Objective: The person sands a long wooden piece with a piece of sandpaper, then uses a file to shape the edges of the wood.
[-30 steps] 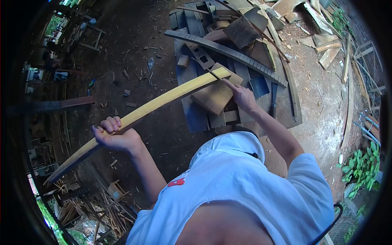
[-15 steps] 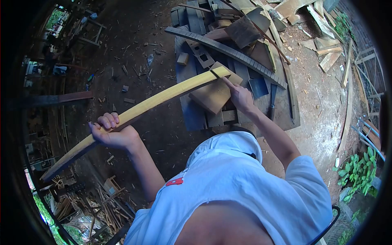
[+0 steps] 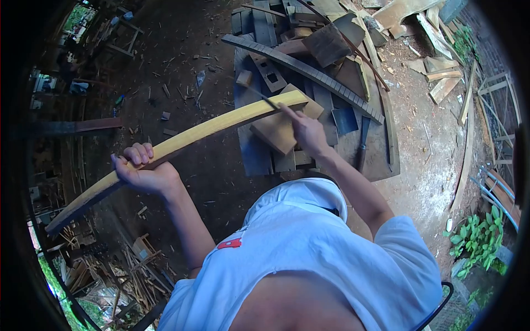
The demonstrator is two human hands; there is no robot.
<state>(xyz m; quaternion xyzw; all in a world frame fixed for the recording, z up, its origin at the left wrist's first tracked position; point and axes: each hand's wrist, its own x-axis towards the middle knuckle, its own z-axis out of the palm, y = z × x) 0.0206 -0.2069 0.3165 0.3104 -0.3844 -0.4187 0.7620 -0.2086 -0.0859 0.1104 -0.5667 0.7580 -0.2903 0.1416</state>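
A long, curved wooden piece point(image 3: 210, 129), pale yellow on top and dark along its side, slants across the view. My left hand point(image 3: 144, 168) is wrapped around it left of centre. Its right end rests over a tan wood block point(image 3: 279, 135). My right hand point(image 3: 308, 132) is closed beside that end, gripping a narrow dark file point(image 3: 269, 103) that lies across the top of the curved piece. Motion blurs the file's far end, and its handle is hidden in my fingers.
A low worktable point(image 3: 378, 160) carries wood offcuts, a long slatted strip point(image 3: 309, 76) and a dark-bladed tool with a handle point(image 3: 363, 140). Scrap boards point(image 3: 436, 33) are heaped at the upper right. Chips litter the ground, and a leafy plant point(image 3: 477, 234) grows at right.
My right hand and the file have shifted left along the curved piece, and more of the file's blade shows beyond it. My left hand keeps its grip while the view shifts slightly.
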